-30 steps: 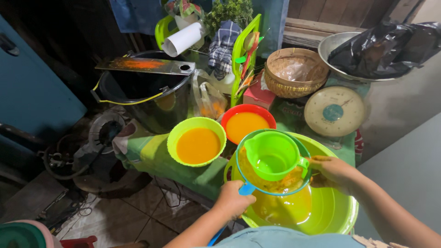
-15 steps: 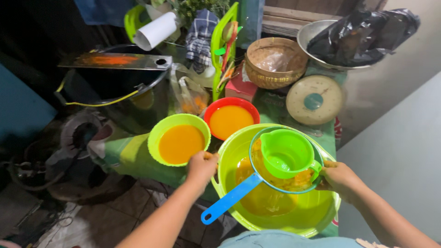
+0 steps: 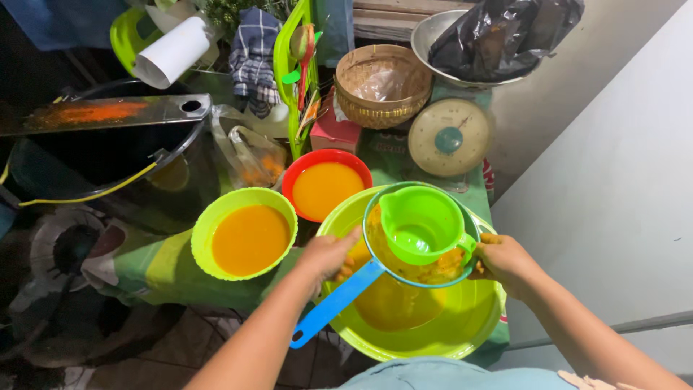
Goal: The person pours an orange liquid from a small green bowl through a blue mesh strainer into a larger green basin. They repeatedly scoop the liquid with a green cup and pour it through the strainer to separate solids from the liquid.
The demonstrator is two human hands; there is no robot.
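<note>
The left hand [image 3: 326, 254] closes around the top of the blue handle [image 3: 333, 304] of a sieve [image 3: 404, 271], right where the handle meets the rim. The right hand [image 3: 505, 261] grips the green jug [image 3: 422, 225] by its handle; the jug sits inside the sieve, between the two hands, with a little liquid in its bottom. Orange pulp shows in the sieve around the jug. Below both hands lies a big green basin [image 3: 462, 339] with orange liquid pooled in it, and the sieve rests over it. Just left of the left hand stands a green bowl [image 3: 204, 225] full of orange liquid. Beyond the left hand, a red bowl [image 3: 292, 170] holds the same liquid and touches the basin's far rim. Farther off, beyond the right hand, are a round scale [image 3: 469, 152], a woven basket [image 3: 350, 79] and a metal pan [image 3: 426, 36] holding a black bag [image 3: 498, 36]. Far left of the left hand is a dark pot [image 3: 108, 155] with a metal strip [image 3: 144, 112] across it.
</note>
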